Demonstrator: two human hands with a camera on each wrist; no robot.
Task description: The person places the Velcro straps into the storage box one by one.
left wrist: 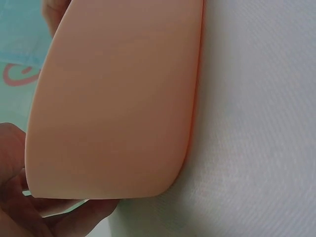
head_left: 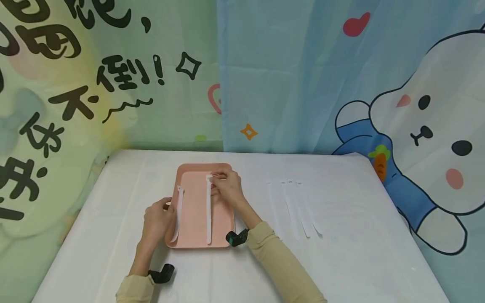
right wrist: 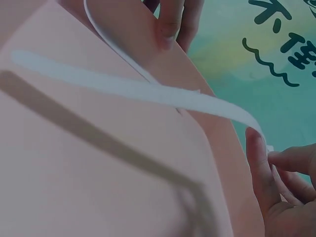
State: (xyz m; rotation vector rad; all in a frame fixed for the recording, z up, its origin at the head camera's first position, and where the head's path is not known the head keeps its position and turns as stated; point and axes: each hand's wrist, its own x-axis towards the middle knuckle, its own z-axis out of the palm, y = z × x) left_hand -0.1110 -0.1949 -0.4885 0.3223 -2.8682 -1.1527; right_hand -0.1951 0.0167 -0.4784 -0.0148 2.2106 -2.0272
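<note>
My right hand pinches one end of a thin white strip between thumb and fingertips, over the far part of a shallow pink tray. In the right wrist view the held strip curves out from the fingertips and casts a shadow on the tray. Along the tray's left side lies another white strip, slightly bent. My left hand grips the tray's left rim; in the left wrist view its fingers curl at the tray's wall.
To the right of the tray, several white strips lie side by side on the white-covered table. Behind it hangs a printed backdrop. Black wrist cameras sit on both wrists, near the tray's front.
</note>
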